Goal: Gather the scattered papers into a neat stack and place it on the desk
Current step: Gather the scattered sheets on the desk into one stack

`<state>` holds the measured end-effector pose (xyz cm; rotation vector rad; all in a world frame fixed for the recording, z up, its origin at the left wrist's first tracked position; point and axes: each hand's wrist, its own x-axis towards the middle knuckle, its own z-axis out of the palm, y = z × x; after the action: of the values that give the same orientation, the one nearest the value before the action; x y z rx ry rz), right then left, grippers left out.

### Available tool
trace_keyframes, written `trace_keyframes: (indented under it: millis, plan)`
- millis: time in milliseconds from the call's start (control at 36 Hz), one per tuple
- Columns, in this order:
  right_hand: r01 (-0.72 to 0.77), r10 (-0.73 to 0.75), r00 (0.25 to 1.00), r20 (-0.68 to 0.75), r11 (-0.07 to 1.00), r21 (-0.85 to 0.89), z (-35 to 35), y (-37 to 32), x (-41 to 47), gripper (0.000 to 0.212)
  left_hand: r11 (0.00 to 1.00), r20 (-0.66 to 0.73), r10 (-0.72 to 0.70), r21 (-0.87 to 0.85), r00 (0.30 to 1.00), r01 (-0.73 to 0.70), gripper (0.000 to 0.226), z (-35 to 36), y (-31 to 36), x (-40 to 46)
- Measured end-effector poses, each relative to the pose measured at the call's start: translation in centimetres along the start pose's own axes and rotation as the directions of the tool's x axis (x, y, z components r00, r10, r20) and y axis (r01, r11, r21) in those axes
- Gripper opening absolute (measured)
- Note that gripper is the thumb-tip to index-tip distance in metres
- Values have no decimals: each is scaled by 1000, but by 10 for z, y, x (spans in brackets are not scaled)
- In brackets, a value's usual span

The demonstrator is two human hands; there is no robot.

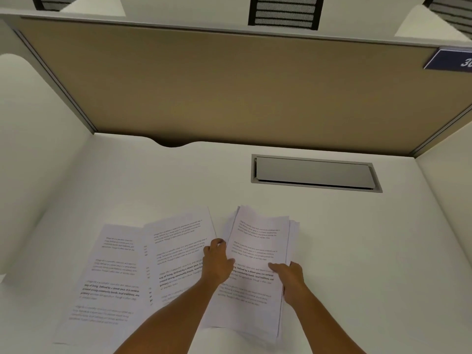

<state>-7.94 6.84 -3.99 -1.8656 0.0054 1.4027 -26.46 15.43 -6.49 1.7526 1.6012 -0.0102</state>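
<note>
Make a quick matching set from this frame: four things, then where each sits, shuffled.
Things:
1. stack of papers
2. loose sheets
3. metal cable hatch
4. blue sign

Places:
A. set into the desk, behind the papers on the right
B. top right, on the tan partition
C. flat on the desk, left of both hands
D. between the left hand and the right hand

Pairs: 1-D, 2-C, 3-A, 4-B
</note>
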Motion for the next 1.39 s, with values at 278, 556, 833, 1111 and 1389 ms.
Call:
trace_keyframes:
  millis: [278,556,833,1111,1389]
  plan:
    - [276,-265,960,90,949,-150,-12,-20,-24,45,972,6,-42,-232,999,42,66,-12,-3,-14]
    - [361,-339,927,160,923,-134,-48,-67,-54,44,800,-105,43,-592,994,-97,42,-49,14,-33]
    - [453,-429,886,174,882,-129,-54,-89,-78,40,730,-44,84,-677,996,-91,51,-58,9,-56]
    - [479,-442,864,240,869,-125,-61,-103,-89,37,526,-35,184,-841,982,-128,55,-80,31,-78]
    - [385,-291,889,354,894,-230,34,-70,-72,30,597,-154,-32,-796,988,-105,35,-92,-41,-92]
